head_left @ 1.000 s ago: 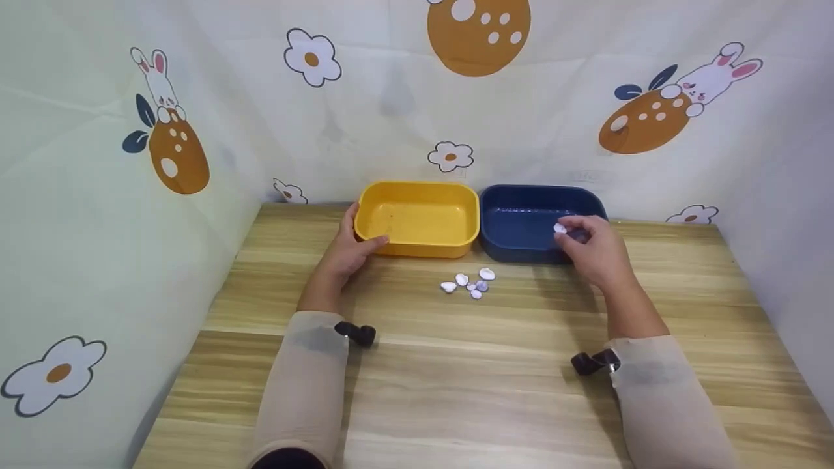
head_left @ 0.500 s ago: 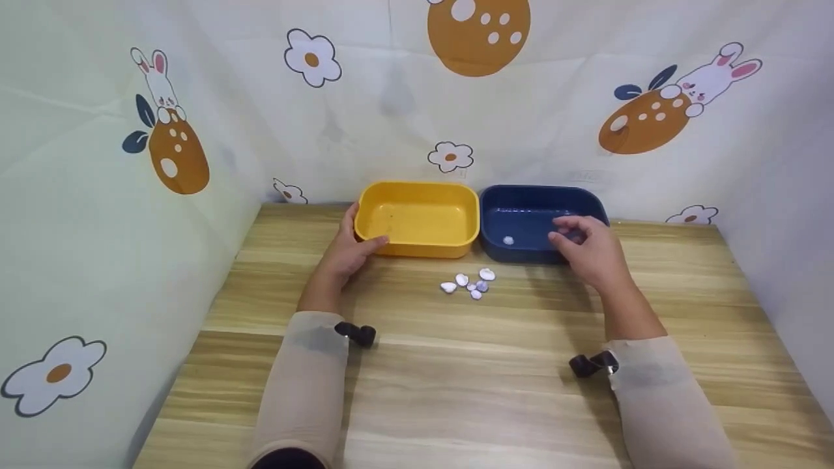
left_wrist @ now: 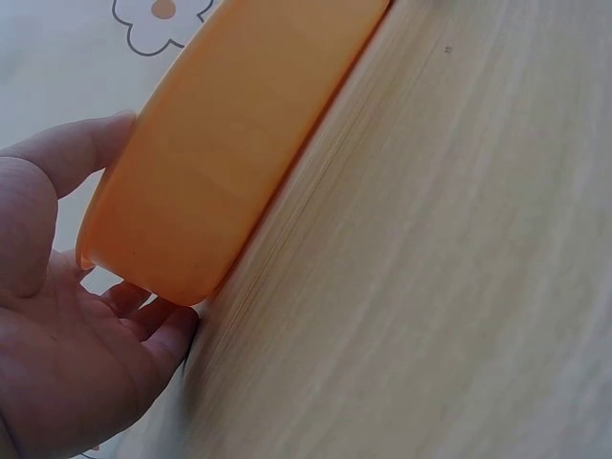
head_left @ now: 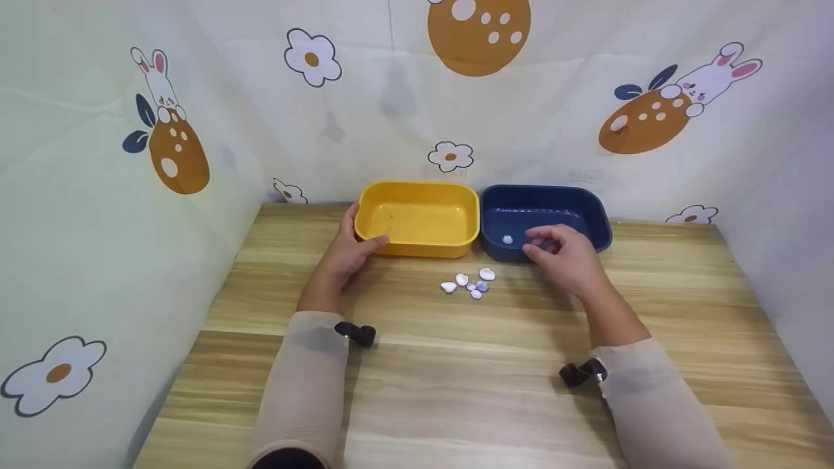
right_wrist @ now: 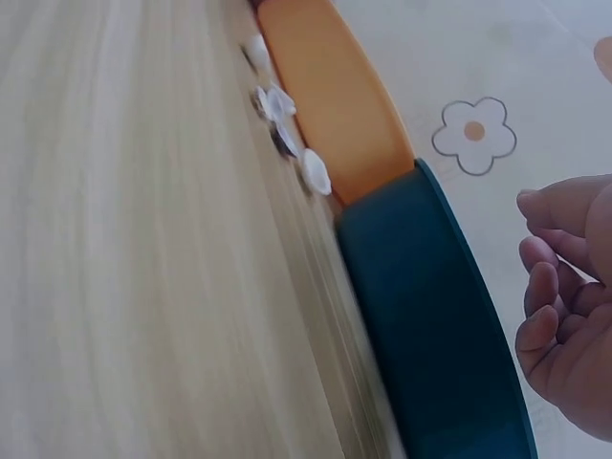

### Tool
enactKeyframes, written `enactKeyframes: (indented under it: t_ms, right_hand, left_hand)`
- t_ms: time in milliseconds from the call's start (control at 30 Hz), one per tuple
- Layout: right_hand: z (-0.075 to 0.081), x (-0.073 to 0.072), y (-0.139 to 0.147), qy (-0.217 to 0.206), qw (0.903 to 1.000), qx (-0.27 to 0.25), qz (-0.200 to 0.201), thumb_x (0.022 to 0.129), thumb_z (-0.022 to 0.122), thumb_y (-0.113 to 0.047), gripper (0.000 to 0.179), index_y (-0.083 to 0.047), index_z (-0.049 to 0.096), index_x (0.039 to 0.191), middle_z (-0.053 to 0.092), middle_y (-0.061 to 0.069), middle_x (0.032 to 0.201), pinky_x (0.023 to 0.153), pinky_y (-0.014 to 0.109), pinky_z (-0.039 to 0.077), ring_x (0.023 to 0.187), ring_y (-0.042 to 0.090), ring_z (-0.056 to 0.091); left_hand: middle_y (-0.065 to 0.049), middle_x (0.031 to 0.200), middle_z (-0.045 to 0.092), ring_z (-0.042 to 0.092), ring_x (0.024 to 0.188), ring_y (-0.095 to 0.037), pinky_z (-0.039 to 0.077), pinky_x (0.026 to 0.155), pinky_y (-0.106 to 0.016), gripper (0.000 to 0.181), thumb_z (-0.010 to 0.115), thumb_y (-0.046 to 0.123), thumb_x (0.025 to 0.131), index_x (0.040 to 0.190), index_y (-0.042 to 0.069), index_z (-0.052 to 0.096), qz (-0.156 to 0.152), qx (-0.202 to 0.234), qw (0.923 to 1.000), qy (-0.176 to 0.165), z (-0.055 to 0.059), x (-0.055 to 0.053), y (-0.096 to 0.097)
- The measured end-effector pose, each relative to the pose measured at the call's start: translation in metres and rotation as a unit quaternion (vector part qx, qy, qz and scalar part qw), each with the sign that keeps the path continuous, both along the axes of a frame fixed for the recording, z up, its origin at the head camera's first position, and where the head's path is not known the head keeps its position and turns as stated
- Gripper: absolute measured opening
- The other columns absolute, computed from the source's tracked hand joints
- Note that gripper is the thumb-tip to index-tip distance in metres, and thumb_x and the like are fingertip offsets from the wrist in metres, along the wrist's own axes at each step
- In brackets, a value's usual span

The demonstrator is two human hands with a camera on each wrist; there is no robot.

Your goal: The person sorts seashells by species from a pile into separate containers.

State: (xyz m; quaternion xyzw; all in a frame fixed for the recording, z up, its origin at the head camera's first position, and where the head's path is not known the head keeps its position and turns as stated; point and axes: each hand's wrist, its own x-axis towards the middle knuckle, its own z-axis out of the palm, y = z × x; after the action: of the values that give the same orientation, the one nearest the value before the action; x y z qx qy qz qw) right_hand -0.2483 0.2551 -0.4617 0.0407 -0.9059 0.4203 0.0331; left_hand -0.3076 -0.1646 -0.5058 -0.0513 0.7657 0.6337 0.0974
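Note:
My left hand (head_left: 348, 253) grips the left end of a yellow plastic bin (head_left: 423, 250), its thumb over the front rim and its fingers round the side. In the left wrist view the fingertips reach low on the bin's wall (left_wrist: 215, 143). Over the front of a dark blue bin (head_left: 593, 208), my right hand (head_left: 568, 259) hovers with loosely bent fingers and nothing between them. One small white seashell (head_left: 507, 240) lies inside the blue bin. In front of the bins, several seashells (head_left: 487, 274) sit in a small cluster on the table.
Both bins stand side by side at the back of the wooden table (head_left: 417, 378). Right behind them hangs a pale cloth (head_left: 391, 117) printed with rabbits and flowers. More cloth closes off the left and right sides.
My right hand has let a seashell go into the blue bin and moved left and nearer to the front. The left hand stays on the yellow bin.

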Motion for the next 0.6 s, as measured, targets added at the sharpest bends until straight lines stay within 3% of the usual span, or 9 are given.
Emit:
enactKeyframes:
  t_ms: [200,600]
  right_hand:
    - [0.001,0.003,-0.016,-0.02,0.9994,-0.02,0.022,0.096,0.081,-0.025,0.029,-0.014,0.078,0.123,0.072,0.008,0.109,0.073,0.02,0.051,0.092,0.022,0.06]
    - [0.003,-0.003,-0.048,-0.043,0.9971,-0.044,0.045,0.096,0.082,-0.026,0.035,-0.011,0.077,0.127,0.074,0.007,0.109,0.076,0.021,0.052,0.093,0.022,0.061]
  left_hand:
    - [0.0,0.181,0.016,0.021,0.166,-0.022,0.013,0.139,-0.041,0.114,0.086,0.025,0.091,0.173,0.03,0.007,0.002,-0.003,1.0,-0.003,-0.001,-0.002,0.0]
    - [-0.001,0.181,0.016,0.022,0.165,-0.022,0.012,0.139,-0.041,0.114,0.086,0.027,0.091,0.173,0.03,0.007,0.003,-0.003,1.0,-0.004,-0.001,-0.002,0.001]
